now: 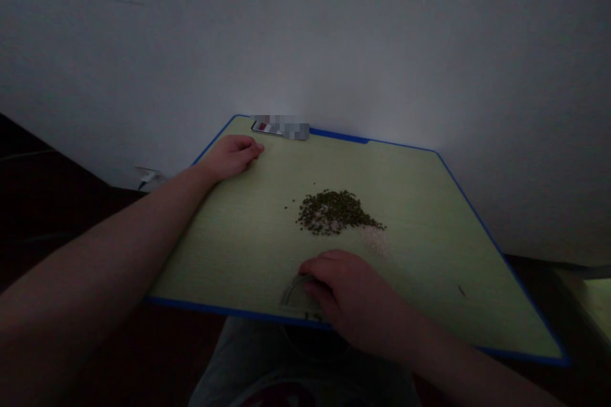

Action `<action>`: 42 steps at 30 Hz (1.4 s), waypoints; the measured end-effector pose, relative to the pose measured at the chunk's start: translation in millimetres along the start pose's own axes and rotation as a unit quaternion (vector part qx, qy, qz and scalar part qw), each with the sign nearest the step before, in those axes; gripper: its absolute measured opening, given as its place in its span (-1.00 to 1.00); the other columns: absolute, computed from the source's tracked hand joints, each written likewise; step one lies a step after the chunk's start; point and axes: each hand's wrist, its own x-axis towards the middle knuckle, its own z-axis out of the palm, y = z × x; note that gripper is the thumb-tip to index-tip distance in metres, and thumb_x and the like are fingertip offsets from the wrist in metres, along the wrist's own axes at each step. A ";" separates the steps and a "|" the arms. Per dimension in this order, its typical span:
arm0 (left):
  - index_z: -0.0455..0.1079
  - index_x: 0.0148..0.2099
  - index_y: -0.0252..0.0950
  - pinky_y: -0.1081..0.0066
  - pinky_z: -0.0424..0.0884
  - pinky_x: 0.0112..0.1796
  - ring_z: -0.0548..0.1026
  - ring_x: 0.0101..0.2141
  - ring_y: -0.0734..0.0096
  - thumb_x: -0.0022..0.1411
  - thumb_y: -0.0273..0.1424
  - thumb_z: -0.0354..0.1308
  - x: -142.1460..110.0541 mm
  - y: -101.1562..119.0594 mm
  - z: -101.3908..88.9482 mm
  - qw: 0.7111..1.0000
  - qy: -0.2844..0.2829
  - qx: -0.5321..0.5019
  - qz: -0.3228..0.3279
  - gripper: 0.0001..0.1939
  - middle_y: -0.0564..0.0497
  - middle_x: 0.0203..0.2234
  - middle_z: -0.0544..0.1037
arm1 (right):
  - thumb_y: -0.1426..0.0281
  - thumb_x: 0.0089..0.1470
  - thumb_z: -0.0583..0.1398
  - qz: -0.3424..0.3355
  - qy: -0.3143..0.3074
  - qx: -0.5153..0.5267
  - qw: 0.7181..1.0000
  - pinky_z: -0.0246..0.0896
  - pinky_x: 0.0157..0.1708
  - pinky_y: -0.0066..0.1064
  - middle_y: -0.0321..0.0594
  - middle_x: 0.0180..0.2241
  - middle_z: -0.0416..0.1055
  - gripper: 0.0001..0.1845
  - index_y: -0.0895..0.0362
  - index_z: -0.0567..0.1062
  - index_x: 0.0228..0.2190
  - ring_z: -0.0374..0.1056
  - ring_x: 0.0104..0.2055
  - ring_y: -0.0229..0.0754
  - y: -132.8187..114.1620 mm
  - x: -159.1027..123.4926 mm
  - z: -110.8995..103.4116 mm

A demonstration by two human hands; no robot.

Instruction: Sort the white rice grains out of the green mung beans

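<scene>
A pale green board with a blue rim (229, 248) lies in front of me. On its middle sits a heap of small dark green beans (334, 211), with a small patch of white grains (377, 240) at its right edge. My right hand (351, 296) rests at the near edge, fingers curled over a clear round container (294, 297); the hand hides most of it. My left hand (233, 156) lies on the far left corner of the board, fingers loosely bent, holding nothing.
A flat small object (279, 128) lies at the board's far edge against the white wall (305, 32). A white plug or cable end (149, 177) shows at left by the wall. The room is dim, with dark floor around.
</scene>
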 end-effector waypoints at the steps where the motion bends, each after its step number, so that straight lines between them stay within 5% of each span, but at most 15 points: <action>1: 0.29 -0.52 -0.32 0.49 0.08 -0.59 0.18 -0.67 0.56 0.09 -0.12 0.03 -0.1 0.4 0.1 1.000 0.001 0.000 0.000 -0.64 0.09 -0.73 0.26 | 0.47 0.14 0.09 0.004 0.001 0.008 1.000 0.13 -0.22 -0.42 -0.24 -0.33 0.44 -0.82 0.12 0.49 -0.27 0.30 -0.26 -0.25 -0.3 -2.4 0.1; 42: 0.27 -0.52 -0.31 0.47 0.08 -0.58 0.17 -0.66 0.56 0.10 -0.13 0.02 -0.1 -0.1 -0.7 1.000 -0.001 0.004 0.012 -0.65 0.09 -0.72 0.25 | 0.45 0.14 0.08 0.059 0.010 0.028 0.998 0.18 -0.24 -0.40 -0.23 -0.34 0.50 -0.77 0.09 0.55 -0.26 0.37 -0.27 -0.21 5.9 -26.5 -4.9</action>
